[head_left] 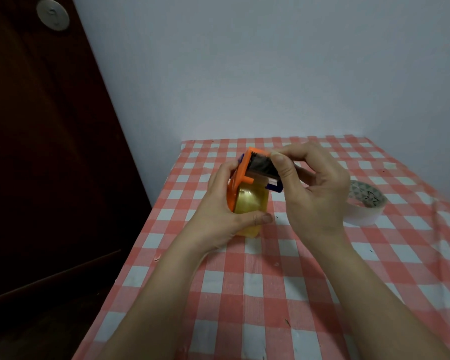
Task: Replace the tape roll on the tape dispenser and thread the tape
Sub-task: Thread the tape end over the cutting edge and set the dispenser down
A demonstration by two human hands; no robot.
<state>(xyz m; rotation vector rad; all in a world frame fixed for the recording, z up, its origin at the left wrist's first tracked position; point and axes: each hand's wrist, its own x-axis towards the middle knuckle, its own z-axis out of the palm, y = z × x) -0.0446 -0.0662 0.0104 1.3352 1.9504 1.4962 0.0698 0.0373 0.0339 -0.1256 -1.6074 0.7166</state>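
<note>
An orange tape dispenser with blue parts is held upright just above the table, a yellowish clear tape roll seated in it. My left hand wraps the dispenser and roll from the left, thumb across the roll's front. My right hand pinches at the dispenser's top right edge by the dark roller and metal blade, thumb and forefinger closed there. Whether a tape end lies between those fingers is not visible. A second, whitish tape roll lies flat on the table to the right, partly behind my right hand.
The table has a red-and-white checked cloth, its left edge running diagonally. A dark brown door stands at the left, and a pale wall is behind the table.
</note>
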